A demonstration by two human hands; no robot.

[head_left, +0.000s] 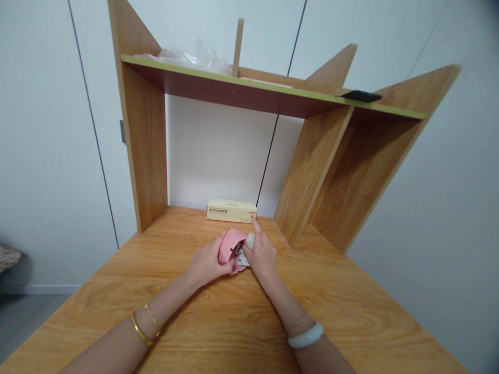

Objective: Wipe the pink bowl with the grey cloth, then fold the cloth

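Observation:
My left hand [206, 262] is wrapped round a pink hollow item [230, 244] with a curved wall and a dark opening that faces right. Its exact kind does not show. At that opening, my right hand [262, 255] pinches a crumpled white-and-grey cloth or tissue [245, 255], its index finger stretched out forward. Part of the cloth lies against or inside the pink item; I cannot tell which. Both hands are just above the middle of the wooden desk [218, 322]. Beyond them lies a long cream box [231, 211] with printed characters.
A wooden shelf unit [150, 140] rises at the back of the desk, with an upright divider [317, 161] to the right. On its upper shelf are a clear plastic bag [195, 58] and a flat black object [361, 96]. A pale wall [424, 208] stands beside the desk.

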